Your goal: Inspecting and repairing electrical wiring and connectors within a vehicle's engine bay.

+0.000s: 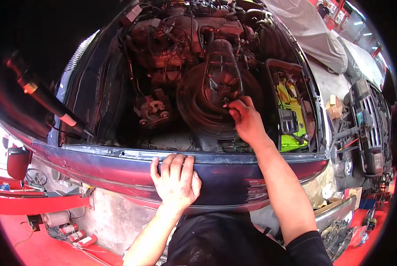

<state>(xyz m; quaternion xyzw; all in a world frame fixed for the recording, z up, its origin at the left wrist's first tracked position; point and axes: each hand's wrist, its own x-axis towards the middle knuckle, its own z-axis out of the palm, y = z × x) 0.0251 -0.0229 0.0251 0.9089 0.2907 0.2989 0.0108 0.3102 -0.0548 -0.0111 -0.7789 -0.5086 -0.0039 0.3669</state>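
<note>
My right hand (247,119) reaches into a car's open engine bay, thumb and fingers pinched together. A small dark piece shows at the fingertips, too unclear to name. It is right by the lower end of a ribbed black plastic duct (223,71), which lies over a round, wheel-like dark part (194,95). My left hand (175,179) rests on the dark blue front edge (234,158) of the car body, palm down. Its fingers are apart, with the tips on the rim of the bay, and it holds nothing.
A yellow-green panel (296,116) lies in the bay's right side; a rusty bracket-like part (153,108) sits lower left. A strut (43,97) rises at the left. Right of the car are a covered vehicle (309,26) and a removed bumper (370,128). Red fire extinguishers (76,235) lie lower left.
</note>
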